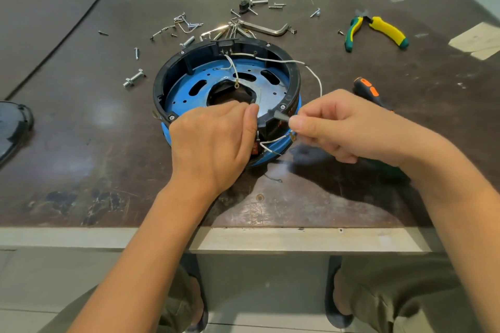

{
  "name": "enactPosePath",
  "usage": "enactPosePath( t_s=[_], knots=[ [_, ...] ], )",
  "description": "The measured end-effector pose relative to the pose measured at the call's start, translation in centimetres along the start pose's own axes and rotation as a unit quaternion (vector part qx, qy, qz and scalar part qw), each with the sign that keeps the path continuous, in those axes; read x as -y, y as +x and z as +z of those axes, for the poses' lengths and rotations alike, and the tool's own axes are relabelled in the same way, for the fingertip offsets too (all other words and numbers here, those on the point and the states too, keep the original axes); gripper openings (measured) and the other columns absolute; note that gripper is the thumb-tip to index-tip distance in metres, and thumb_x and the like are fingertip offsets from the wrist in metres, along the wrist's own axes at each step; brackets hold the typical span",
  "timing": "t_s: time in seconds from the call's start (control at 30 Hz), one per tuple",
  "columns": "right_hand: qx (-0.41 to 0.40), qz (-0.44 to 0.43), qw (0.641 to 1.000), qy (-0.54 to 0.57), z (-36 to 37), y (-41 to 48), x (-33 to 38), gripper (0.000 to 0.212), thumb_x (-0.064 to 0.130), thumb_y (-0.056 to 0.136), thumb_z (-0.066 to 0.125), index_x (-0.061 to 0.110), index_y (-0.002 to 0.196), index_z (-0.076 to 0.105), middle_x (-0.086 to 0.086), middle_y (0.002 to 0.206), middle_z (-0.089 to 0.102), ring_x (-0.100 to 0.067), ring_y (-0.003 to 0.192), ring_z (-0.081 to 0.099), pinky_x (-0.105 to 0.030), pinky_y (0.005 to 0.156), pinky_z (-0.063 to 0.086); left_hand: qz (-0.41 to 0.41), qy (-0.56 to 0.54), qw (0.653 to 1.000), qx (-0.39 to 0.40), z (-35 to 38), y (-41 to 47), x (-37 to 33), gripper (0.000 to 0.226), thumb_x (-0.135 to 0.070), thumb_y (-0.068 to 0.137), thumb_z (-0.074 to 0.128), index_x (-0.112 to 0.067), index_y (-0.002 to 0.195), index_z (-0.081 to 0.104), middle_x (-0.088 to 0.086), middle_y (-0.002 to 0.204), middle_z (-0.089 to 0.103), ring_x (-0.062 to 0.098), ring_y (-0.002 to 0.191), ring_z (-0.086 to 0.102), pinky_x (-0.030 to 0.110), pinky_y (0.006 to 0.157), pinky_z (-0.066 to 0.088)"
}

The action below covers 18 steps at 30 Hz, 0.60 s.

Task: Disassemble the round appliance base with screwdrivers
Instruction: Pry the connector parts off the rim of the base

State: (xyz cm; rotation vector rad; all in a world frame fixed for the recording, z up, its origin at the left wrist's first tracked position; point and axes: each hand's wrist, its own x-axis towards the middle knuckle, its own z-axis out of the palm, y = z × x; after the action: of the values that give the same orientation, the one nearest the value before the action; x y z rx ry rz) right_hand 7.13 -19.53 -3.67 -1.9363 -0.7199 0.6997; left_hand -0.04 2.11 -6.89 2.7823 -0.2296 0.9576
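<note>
The round appliance base lies on the table, a black ring around a blue perforated metal plate with a dark centre hole. White wires loop out of it. My left hand rests over the near rim, its fingers curled at the edge. My right hand pinches a small grey wire connector at the near right rim. A black and orange screwdriver lies just behind my right hand.
Loose screws and bolts lie scattered behind the base, with a bent metal key. Yellow and green pliers lie at the back right. A dark cover part sits at the left edge. The table's front edge is close to me.
</note>
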Motion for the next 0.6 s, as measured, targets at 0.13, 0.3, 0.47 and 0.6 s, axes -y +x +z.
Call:
enactPosePath(
  t_s=[0.13, 0.3, 0.47, 0.6],
  knots=[
    [-0.100, -0.033, 0.994, -0.008, 2.4, -0.4, 1.0, 0.026, 0.042, 0.090, 0.074, 0.017, 0.093, 0.066, 0.005, 0.045, 0.042, -0.010, 0.038, 0.030, -0.021, 0.041, 0.025, 0.005, -0.009, 1.000, -0.010, -0.2, 0.1, 0.0, 0.044, -0.032, 0.106, 0.036, -0.018, 0.069, 0.054, -0.005, 0.060, 0.048, 0.019, 0.052, 0.046, 0.043, 0.052, 0.040],
    [-0.156, -0.070, 0.982, -0.076, 5.5, -0.7, 1.9, 0.019, 0.032, 0.083, 0.084, 0.023, 0.084, 0.067, 0.013, 0.042, 0.049, -0.005, 0.036, 0.040, -0.009, 0.044, 0.030, -0.023, -0.015, 1.000, 0.012, -0.5, 0.1, -0.1, 0.050, -0.039, 0.106, 0.027, -0.019, 0.071, 0.057, -0.006, 0.062, 0.052, 0.019, 0.055, 0.049, 0.043, 0.055, 0.043],
    [-0.234, -0.074, 0.966, -0.086, 6.8, -0.2, 1.9, 0.017, 0.029, 0.084, 0.084, 0.027, 0.074, 0.070, 0.015, 0.042, 0.051, -0.006, 0.038, 0.042, -0.010, 0.045, 0.032, -0.044, -0.017, 0.999, 0.013, -0.5, 0.2, 0.0, 0.051, -0.040, 0.105, 0.028, -0.019, 0.071, 0.060, -0.006, 0.061, 0.054, 0.018, 0.056, 0.051, 0.042, 0.056, 0.044],
    [-0.248, -0.064, 0.966, -0.042, 7.0, 0.1, 2.0, 0.013, 0.019, 0.086, 0.081, 0.018, 0.075, 0.076, 0.013, 0.038, 0.045, -0.006, 0.036, 0.034, -0.008, 0.042, 0.026, -0.052, -0.022, 0.998, 0.022, -0.7, 0.1, 0.0, 0.051, -0.040, 0.104, 0.030, -0.018, 0.069, 0.059, -0.005, 0.060, 0.054, 0.019, 0.056, 0.050, 0.042, 0.056, 0.044]
  ],
)
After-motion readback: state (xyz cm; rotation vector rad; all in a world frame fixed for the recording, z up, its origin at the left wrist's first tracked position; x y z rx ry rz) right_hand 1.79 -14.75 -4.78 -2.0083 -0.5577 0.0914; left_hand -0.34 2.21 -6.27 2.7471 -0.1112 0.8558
